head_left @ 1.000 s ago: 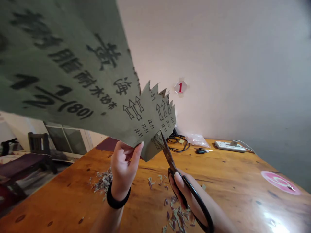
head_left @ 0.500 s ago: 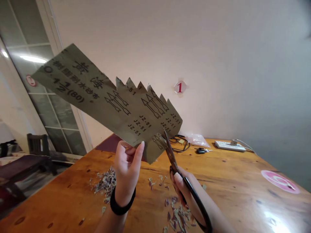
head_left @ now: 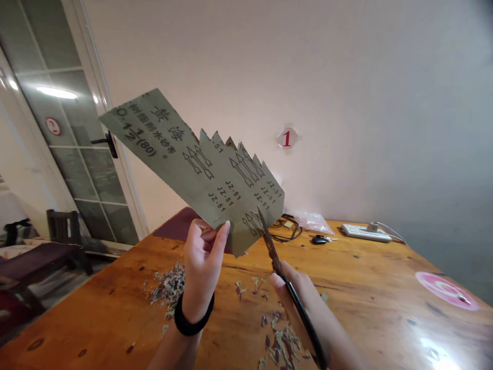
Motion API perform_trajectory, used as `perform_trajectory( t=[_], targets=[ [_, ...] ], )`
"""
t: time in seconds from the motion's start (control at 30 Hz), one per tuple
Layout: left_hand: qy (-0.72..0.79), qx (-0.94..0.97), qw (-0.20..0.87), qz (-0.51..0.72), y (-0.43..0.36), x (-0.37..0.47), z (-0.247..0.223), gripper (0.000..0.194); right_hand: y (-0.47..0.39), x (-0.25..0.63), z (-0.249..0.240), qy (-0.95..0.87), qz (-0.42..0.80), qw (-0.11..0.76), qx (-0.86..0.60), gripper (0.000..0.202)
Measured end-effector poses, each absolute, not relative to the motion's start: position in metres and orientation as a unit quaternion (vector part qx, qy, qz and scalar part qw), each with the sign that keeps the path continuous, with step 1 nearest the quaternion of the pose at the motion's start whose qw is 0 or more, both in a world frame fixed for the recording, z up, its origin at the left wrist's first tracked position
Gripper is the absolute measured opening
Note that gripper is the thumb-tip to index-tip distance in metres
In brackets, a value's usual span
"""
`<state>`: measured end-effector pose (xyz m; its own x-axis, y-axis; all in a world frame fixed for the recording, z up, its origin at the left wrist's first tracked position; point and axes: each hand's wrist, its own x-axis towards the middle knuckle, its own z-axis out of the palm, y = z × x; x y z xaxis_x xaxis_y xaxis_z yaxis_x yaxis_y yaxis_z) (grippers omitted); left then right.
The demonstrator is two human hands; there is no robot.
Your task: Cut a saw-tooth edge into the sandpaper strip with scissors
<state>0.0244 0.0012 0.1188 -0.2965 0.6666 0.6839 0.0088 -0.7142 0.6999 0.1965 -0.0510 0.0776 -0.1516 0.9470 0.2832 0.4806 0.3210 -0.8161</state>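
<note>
A grey-green printed sheet of sandcloth [head_left: 215,180], its upper right edge cut into jagged points, is raised above the table. My left hand [head_left: 204,259], with a black band at the wrist, pinches its lower edge between thumb and fingers. Black-handled scissors [head_left: 274,252] are gripped in my right hand [head_left: 298,293], blades pointing up and touching the sheet near its lower right corner. The blades look nearly closed. Small cut scraps [head_left: 285,344] lie on the table below my right hand, and a pile of shreds [head_left: 169,285] lies left of my left wrist.
On the wooden table [head_left: 365,288] are a black cable [head_left: 287,234], a plastic bag [head_left: 314,223], keys [head_left: 321,239], a power strip [head_left: 365,232] and a pink round sticker [head_left: 447,290]. A dark chair [head_left: 63,228] stands at the left near a glazed door [head_left: 96,169].
The sheet's upper left end has swung right and down, and its surface looks brighter. The scissor blades have drawn together. The view has shifted slightly.
</note>
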Motion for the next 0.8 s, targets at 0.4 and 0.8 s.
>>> perform_trajectory(
  t=[0.4,0.8],
  targets=[
    [0.300,0.538,0.241,0.751,0.0047,0.0278,0.1120,0.021,-0.0483,0.1933,0.0712,-0.689,0.301,0.410,-0.516,0.053],
    [0.306,0.539,0.241,0.747,0.0021,0.0303,0.1141,0.020,-0.0502,0.1903,0.0745,-0.684,0.268,0.423,-0.530,0.053]
  ],
)
